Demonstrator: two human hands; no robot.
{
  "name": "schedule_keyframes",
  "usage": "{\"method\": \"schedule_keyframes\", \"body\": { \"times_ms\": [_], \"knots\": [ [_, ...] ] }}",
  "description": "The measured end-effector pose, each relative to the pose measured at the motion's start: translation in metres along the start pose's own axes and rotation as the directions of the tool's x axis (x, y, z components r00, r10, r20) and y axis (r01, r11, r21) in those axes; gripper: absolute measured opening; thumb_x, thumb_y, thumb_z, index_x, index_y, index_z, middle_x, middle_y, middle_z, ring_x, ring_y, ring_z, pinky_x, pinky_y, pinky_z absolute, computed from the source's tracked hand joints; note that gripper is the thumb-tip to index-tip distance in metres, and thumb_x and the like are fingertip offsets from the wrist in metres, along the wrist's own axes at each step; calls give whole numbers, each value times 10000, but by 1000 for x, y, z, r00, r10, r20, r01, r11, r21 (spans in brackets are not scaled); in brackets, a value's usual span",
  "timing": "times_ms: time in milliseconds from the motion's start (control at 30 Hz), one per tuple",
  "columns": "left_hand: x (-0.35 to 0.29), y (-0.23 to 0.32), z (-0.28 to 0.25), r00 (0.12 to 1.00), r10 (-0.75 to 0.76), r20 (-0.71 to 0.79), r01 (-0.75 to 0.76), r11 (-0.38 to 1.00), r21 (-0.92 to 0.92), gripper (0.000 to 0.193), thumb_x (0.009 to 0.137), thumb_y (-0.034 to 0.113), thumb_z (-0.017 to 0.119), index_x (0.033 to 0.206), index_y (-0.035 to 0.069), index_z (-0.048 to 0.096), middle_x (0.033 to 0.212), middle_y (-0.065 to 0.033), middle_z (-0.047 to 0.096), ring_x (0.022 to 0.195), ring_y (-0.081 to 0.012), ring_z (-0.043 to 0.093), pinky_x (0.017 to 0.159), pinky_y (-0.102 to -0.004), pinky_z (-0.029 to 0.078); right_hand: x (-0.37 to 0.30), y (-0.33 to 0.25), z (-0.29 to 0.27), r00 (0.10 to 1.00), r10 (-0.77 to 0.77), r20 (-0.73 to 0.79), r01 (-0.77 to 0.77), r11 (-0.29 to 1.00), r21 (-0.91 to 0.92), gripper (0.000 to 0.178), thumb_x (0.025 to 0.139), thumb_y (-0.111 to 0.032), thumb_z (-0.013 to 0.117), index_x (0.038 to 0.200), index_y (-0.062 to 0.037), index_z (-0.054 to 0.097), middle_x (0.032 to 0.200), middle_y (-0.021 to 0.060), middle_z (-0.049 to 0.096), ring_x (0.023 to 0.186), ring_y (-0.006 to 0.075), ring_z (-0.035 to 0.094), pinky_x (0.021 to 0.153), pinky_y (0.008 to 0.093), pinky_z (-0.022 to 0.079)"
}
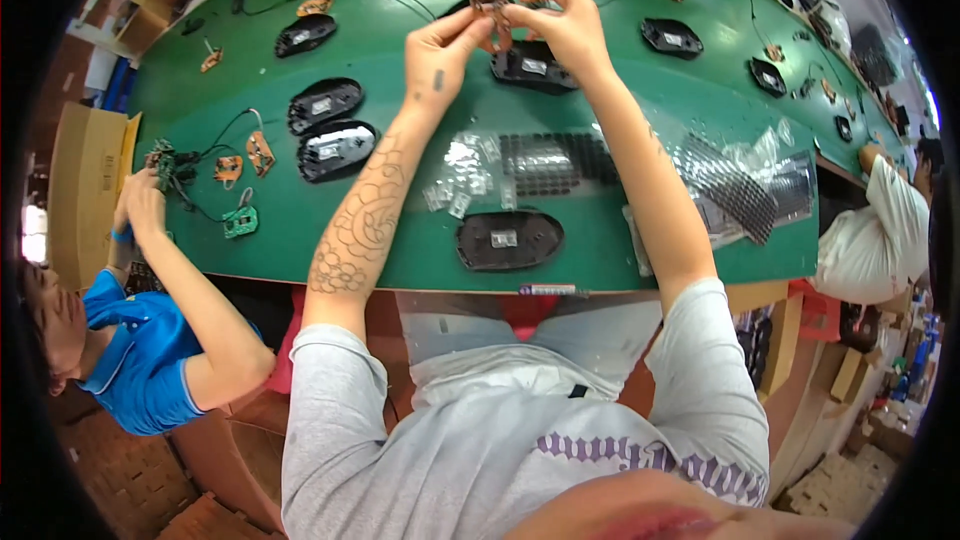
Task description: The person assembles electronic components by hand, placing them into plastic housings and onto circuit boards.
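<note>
My left hand (440,60) is pinched on a small brown circuit board (490,2), held up over the far part of the table. From the other side, the thumb of my right hand (568,25) meets the board, its other fingers curled and somewhat apart. Just under my hands lies a black mouse base shell (533,67) with a pale label in it. Closer to me is another mouse base (508,240). Between my forearms rest a sheet of small black pads (548,162) and a heap of clear little pieces (465,170).
Two mouse bases (338,147) lie left of my left forearm. Clear plastic packaging (745,185) is to the right. Cabled circuit boards (228,170) and more shells (672,37) are spread over the green table (420,215). A co-worker in blue (145,360) handles cables at left; another person (880,230) sits at right.
</note>
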State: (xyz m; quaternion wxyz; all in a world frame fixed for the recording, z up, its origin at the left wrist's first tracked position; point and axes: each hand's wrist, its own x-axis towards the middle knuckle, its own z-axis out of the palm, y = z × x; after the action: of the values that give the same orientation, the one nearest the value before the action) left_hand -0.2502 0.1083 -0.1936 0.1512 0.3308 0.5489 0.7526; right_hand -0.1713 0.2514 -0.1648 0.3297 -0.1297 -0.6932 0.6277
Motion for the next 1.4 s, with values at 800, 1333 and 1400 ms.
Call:
{"method": "schedule_keyframes", "body": {
  "times_ms": [800, 1333, 1400],
  "knots": [
    [-16, -10, 25, 848, 489, 205, -485, 559, 672, 198, 829, 137, 691, 1022, 111, 724, 903, 33, 706, 803, -129, 611, 824, -276, 445, -62, -20, -110, 678, 128, 724, 326, 831, -451, 91, 778, -10, 700, 866, -17, 719, 854, 31, 643, 697, 149, 540, 620, 255, 438],
    [-15, -13, 25, 836, 461, 296, -518, 488, 703, 195, 826, 151, 700, 1017, 124, 729, 909, 51, 717, 799, -113, 613, 800, -262, 453, -49, -22, -105, 588, 222, 778, 318, 821, -475, 54, 817, -30, 663, 870, -40, 662, 808, 20, 591, 662, 144, 494, 600, 258, 403],
    [-15, -13, 25, 842, 450, 298, -513, 494, 702, 195, 828, 149, 698, 1018, 124, 730, 911, 53, 717, 801, -112, 613, 798, -261, 455, -47, -24, -104, 549, 247, 798, 318, 821, -473, 43, 826, -36, 652, 868, -43, 644, 803, 17, 576, 658, 146, 481, 599, 262, 398]
  ]
}}
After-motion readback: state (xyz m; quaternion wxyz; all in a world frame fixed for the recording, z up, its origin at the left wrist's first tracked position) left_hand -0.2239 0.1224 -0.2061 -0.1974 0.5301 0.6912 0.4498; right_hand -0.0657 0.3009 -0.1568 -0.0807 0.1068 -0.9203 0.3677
